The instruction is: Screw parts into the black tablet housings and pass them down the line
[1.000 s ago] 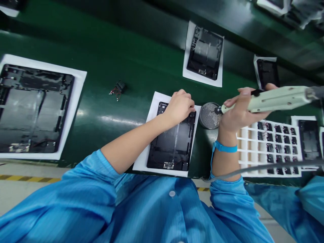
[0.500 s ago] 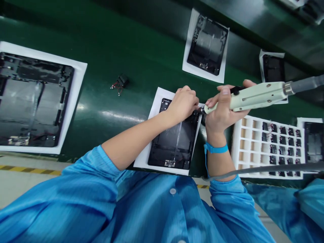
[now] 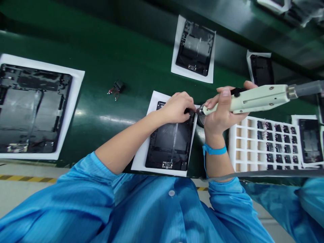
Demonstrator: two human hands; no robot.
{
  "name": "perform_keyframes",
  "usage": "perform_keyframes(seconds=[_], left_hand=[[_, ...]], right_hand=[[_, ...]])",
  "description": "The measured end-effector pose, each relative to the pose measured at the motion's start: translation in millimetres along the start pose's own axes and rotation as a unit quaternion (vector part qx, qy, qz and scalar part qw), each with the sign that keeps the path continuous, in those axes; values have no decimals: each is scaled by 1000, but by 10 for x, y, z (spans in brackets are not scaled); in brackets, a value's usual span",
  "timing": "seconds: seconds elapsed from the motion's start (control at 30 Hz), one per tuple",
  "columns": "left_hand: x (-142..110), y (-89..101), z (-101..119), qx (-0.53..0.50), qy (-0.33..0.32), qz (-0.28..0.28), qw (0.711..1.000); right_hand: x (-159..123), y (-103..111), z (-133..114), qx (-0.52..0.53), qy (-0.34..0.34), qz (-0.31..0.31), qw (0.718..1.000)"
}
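Observation:
My right hand (image 3: 219,113) is wrapped around a pale green electric screwdriver (image 3: 260,98), which lies nearly level with its tip pointing left. Close to that tip, at the upper right of an open tablet housing (image 3: 169,145), is my left hand (image 3: 178,107). Its fingers are curled and bent down; what they hold, if anything, is hidden. The housing is black, with a small circuit board (image 3: 167,165) at its near end, and rests on a white sheet (image 3: 140,163). A blue wrist strap (image 3: 215,150) circles my right wrist.
A white compartment tray (image 3: 238,143) with rows of small black wired parts stands at right. Similar parts (image 3: 116,87) lie loose on the green table. Other housings on white sheets sit left (image 3: 37,111), behind (image 3: 195,49) and right (image 3: 310,140). A grey cable (image 3: 278,173) crosses below the tray.
The view has shifted slightly, so most things on the table appear farther left and a little lower. My left fingertips are a little apart from the screwdriver's tip. The right hand keeps its grip.

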State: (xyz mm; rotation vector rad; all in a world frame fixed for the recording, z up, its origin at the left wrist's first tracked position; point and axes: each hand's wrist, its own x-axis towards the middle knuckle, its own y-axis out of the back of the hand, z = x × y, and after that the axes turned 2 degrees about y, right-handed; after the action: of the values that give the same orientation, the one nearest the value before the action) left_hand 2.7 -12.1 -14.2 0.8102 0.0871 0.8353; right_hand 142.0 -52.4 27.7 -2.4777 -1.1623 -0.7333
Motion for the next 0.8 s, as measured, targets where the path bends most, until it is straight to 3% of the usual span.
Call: perform_keyframes(seconds=[0.3, 0.6, 0.8], left_hand=[[13, 0, -29, -10, -6, -10, 1000], [9, -50, -77, -14, -20, 23, 999], [16, -53, -78, -13, -16, 18, 1000]], right_hand=[[6, 12, -24, 25, -26, 3, 999], [2, 21, -29, 50, -25, -6, 998], [-10, 18, -42, 48, 10, -20, 999]])
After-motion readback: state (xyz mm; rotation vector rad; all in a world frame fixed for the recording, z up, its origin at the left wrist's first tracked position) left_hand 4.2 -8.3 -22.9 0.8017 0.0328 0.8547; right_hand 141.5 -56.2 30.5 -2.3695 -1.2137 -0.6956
